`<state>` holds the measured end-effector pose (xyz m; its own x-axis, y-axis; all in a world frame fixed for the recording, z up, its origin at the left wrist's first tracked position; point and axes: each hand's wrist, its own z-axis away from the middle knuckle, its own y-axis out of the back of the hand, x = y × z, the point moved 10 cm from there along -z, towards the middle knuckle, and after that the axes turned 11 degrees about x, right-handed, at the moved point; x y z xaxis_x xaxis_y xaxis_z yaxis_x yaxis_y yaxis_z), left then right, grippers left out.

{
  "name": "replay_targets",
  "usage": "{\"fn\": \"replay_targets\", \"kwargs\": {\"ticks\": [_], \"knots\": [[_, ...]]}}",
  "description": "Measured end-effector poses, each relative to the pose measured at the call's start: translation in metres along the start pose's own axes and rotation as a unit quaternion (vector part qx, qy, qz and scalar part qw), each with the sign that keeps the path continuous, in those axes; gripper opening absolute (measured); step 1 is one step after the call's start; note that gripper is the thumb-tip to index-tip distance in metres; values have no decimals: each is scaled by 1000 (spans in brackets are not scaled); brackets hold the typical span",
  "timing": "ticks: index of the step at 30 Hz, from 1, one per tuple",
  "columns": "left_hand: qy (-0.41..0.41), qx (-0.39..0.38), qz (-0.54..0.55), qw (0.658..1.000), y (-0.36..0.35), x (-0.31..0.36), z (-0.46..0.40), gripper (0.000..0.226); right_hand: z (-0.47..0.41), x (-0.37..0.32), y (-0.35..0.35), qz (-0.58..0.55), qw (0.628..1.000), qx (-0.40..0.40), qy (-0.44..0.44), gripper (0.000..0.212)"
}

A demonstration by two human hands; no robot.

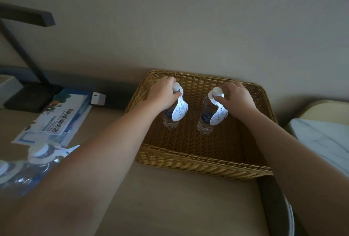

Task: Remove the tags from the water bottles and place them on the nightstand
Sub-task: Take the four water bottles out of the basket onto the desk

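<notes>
Two small clear water bottles stand upright in a wicker basket (204, 165). The left bottle (171, 117) carries a white paper tag (180, 110) hung from its neck. My left hand (162, 94) is closed around that bottle's neck under the white cap. The right bottle (205, 116) has a similar white tag (219, 115). My right hand (237, 97) grips its neck, with the thumb pressed just below the cap. Both tags hang on the bottles.
The basket rests on a beige nightstand top (179, 198). At lower left stand two more capped bottles (35, 162) with tags. Printed leaflets (56, 118) lie behind them, beside a dark lamp base (32, 97) and a white plug (98, 98). A marble surface (324, 139) sits at right.
</notes>
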<state>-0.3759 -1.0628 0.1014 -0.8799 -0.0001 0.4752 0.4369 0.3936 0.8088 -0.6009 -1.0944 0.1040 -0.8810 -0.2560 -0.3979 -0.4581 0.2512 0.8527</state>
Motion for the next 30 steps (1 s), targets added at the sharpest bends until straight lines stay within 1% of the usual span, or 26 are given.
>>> {"fn": "replay_targets", "kwargs": {"ticks": [4,6,8,12,17,22,26,30], "knots": [[-1,14,-21,1000,-4,-1,-9,34,-13,1,-15,9,999,-27,18,42],[0,15,-25,1000,-5,-4,-10,33,-17,0,-20,14,999,-30,31,39],[-5,17,-29,999,-5,-5,-10,34,-19,0,-24,11,999,-27,35,33],[-12,25,-26,999,-5,-4,-5,35,-19,-4,-25,-3,999,-16,28,33],[-29,49,-51,997,11,-6,6,35,-11,-17,-16,-2,998,8,65,31],[-9,99,-31,995,60,-2,23,35,-6,-43,13,-52,994,38,92,31],[14,114,-29,993,116,10,35,36,-4,-86,45,-95,983,55,146,30],[50,168,-4,985,184,12,56,39,4,-132,81,-154,970,72,175,27]]}}
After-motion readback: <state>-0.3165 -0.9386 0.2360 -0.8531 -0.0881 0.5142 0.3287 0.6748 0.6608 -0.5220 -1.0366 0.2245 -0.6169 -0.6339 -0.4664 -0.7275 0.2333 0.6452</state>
